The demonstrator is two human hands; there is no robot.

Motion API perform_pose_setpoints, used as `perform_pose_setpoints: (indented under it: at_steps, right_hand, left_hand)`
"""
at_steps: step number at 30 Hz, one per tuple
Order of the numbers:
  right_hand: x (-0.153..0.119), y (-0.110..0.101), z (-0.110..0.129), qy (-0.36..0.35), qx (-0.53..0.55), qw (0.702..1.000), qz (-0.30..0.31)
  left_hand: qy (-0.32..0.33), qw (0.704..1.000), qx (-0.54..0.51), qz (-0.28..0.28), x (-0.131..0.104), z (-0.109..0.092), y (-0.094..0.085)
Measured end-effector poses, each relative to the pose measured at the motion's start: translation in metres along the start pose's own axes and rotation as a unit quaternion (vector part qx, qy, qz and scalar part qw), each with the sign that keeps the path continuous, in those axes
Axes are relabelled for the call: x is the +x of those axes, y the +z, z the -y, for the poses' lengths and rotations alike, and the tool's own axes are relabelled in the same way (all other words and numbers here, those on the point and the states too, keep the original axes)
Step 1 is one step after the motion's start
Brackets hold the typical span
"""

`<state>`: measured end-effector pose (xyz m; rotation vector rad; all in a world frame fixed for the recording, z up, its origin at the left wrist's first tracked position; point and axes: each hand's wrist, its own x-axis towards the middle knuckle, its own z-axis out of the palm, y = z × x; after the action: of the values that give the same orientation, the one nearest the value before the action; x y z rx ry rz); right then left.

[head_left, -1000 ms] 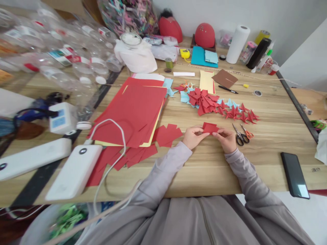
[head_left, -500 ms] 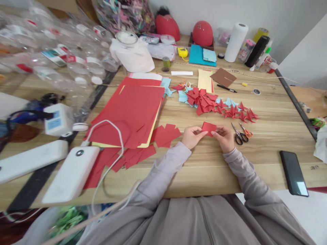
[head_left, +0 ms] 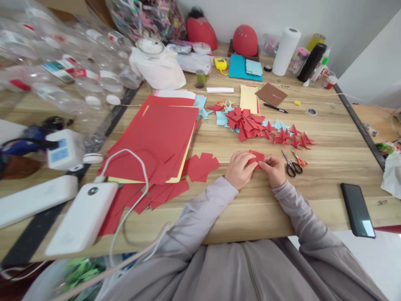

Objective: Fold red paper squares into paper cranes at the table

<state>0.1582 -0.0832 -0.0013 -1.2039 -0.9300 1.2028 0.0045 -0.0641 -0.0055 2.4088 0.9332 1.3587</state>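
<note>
Between my two hands is a small folded piece of red paper [head_left: 257, 155], just above the table. My left hand [head_left: 240, 170] closes on its left side, thumb and fingers partly covering it. At the right edge, my right hand [head_left: 273, 169] pinches it between thumb and finger. Behind the hands lies a pile of folded red paper pieces [head_left: 247, 123], with a row of folded red paper cranes [head_left: 290, 136] at its right. Cut red paper pieces [head_left: 203, 167] lie left of my left hand. Black-handled scissors [head_left: 293, 168] and orange-handled scissors [head_left: 300, 161] rest right of my right hand.
A stack of red sheets [head_left: 156, 138] covers the left of the table. A white power bank [head_left: 83, 219] with a cable sits at the front left, near clear plastic bottles [head_left: 87, 79]. A phone [head_left: 357, 209] lies at the right edge. A paper roll [head_left: 285, 52] stands behind.
My left hand has moved right and over the red paper, covering more of it. The right hand keeps its pinch. The whole view has shifted slightly.
</note>
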Motion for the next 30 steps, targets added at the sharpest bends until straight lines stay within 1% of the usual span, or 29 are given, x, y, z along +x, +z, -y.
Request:
perform_pose_setpoints:
  at_steps: [2,3,5,7,9,11,12,14,16,17,19,21,22,23,24,27,30]
  right_hand:
    - [-0.003,0.0,0.001,-0.001,0.004,1.0,0.031]
    - [-0.003,0.0,0.002,-0.011,-0.002,0.999,0.037]
    - [-0.004,-0.001,0.003,-0.044,-0.02,0.999,0.021]
    - [-0.004,-0.002,0.004,-0.077,-0.037,0.996,-0.005]
    - [-0.003,-0.002,0.005,-0.091,-0.045,0.995,-0.006]
    - [-0.002,0.0,0.005,-0.097,-0.047,0.994,0.013]
    - [-0.003,0.001,0.004,-0.101,-0.048,0.994,0.018]
    - [-0.003,0.002,0.003,-0.112,-0.052,0.992,0.014]
    - [-0.004,0.002,0.001,-0.119,-0.057,0.991,0.006]
    - [-0.005,0.002,0.0,-0.122,-0.059,0.991,0.004]
    - [-0.005,0.001,-0.001,-0.121,-0.068,0.99,0.009]
    - [-0.005,0.0,-0.002,-0.115,-0.081,0.99,0.012]
    - [-0.005,0.0,-0.002,-0.112,-0.086,0.99,0.009]
    - [-0.005,0.0,-0.002,-0.112,-0.09,0.99,0.007]
    - [-0.005,-0.001,-0.001,-0.114,-0.094,0.989,0.001]
    - [-0.006,-0.001,0.0,-0.13,-0.098,0.987,-0.013]
    - [-0.006,-0.002,0.001,-0.136,-0.105,0.985,-0.015]
  left_hand:
    - [-0.023,0.999,-0.043,-0.003,0.0,0.0,0.0]
    - [-0.052,0.996,-0.072,-0.013,0.0,-0.001,0.0]
    - [-0.148,0.978,-0.136,-0.055,0.0,-0.002,0.002]
    - [-0.265,0.936,-0.206,-0.107,0.001,-0.003,0.004]
    - [-0.345,0.885,-0.288,-0.124,0.003,-0.003,0.007]
    - [-0.379,0.844,-0.365,-0.102,0.003,-0.004,0.01]
    - [-0.386,0.83,-0.393,-0.089,0.003,-0.004,0.011]
    - [-0.391,0.816,-0.419,-0.075,0.003,-0.005,0.013]
    - [-0.381,0.82,-0.419,-0.085,0.002,-0.006,0.013]
    - [-0.368,0.829,-0.41,-0.096,0.002,-0.007,0.012]
    - [-0.332,0.86,-0.372,-0.106,0.002,-0.008,0.009]
    - [-0.29,0.904,-0.303,-0.087,0.003,-0.008,0.004]
    - [-0.274,0.918,-0.277,-0.077,0.003,-0.008,0.002]
    - [-0.266,0.925,-0.261,-0.075,0.004,-0.007,0.0]
    - [-0.262,0.928,-0.254,-0.076,0.004,-0.005,-0.001]
    - [-0.269,0.922,-0.266,-0.087,0.004,-0.001,-0.001]
    - [-0.288,0.911,-0.287,-0.07,0.002,0.001,0.0]
